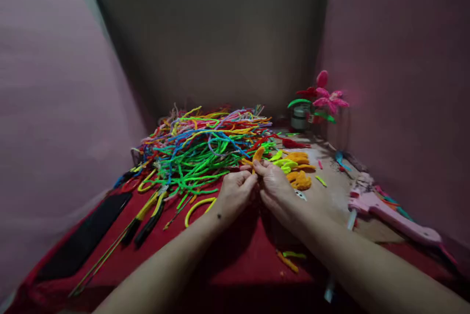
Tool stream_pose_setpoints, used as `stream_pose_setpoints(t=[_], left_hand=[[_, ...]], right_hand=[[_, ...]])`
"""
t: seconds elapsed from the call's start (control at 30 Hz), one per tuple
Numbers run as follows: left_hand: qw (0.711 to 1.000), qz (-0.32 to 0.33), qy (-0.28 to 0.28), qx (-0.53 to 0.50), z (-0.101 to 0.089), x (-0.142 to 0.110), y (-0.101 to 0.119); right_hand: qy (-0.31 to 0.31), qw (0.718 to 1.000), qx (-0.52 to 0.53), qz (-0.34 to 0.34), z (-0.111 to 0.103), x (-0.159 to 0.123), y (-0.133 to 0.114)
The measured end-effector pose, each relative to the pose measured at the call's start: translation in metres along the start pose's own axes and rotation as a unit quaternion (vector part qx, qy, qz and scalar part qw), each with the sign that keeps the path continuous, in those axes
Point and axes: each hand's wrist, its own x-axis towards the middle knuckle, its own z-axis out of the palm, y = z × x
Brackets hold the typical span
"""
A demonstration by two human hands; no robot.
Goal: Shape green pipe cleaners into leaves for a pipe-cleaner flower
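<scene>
Right hand (277,187) pinches an orange piece (259,153) between thumb and fingertips, grip narrow; left hand (235,194) has its fingers curled closed at the lower end of the piece, though whether they also clasp it cannot be told, contact being hidden. Head view: orange piece raised, tip up, between the hands, over the red cloth (235,270) and in front of the pile (205,147) of multicoloured fuzzy stems, green ones nearest. Just right of the hands, on the board (332,191): yellow-green loops (285,163) and orange loops (299,180). Farther right, pink glue gun (398,221), handle pointing toward the near right. Behind the board's loops, a jar (300,117) with pink flower (331,100) beside and above it. Left of the left hand: yellow ring (200,205), partly covered by that hand; pliers (152,211) with yellow-and-black handles; thin rods (105,255); black slab (86,235) lying flat by the left edge of the cloth. Two short scraps (290,258), orange and yellow-green, near the front edge, below the right wrist.
</scene>
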Motion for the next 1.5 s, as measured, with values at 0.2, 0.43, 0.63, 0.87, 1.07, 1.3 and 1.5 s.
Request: stream_pose_setpoints(t=[0.2, 0.43, 0.63, 0.87, 1.07, 1.3, 1.5], left_hand=[[0.999, 0.004, -0.040, 0.032, -0.004, -0.006, 0.002], [0.947, 0.187, -0.001, 0.262, -0.007, -0.007, -0.007], [0.920, 0.236, -0.001, 0.312, -0.004, -0.014, -0.010], [0.974, 0.160, 0.056, 0.148, -0.015, -0.017, 0.003], [0.993, 0.061, 0.075, -0.062, -0.024, -0.002, 0.004], [0.990, 0.044, 0.065, -0.118, -0.024, -0.003, 0.004], [0.986, 0.043, 0.040, -0.155, -0.032, -0.001, 0.003]], right_hand=[[0.012, 1.000, -0.029, -0.004, -0.001, 0.003, -0.005], [0.021, 0.997, -0.070, 0.005, -0.002, 0.001, -0.005], [0.062, 0.993, -0.093, -0.028, -0.004, 0.003, -0.003], [0.033, 0.987, -0.133, -0.087, -0.010, 0.012, -0.010], [-0.043, 0.982, -0.177, -0.059, -0.009, 0.003, -0.004], [-0.079, 0.962, -0.248, -0.087, -0.007, -0.004, -0.001], [-0.074, 0.948, -0.295, -0.093, -0.003, -0.008, -0.005]])
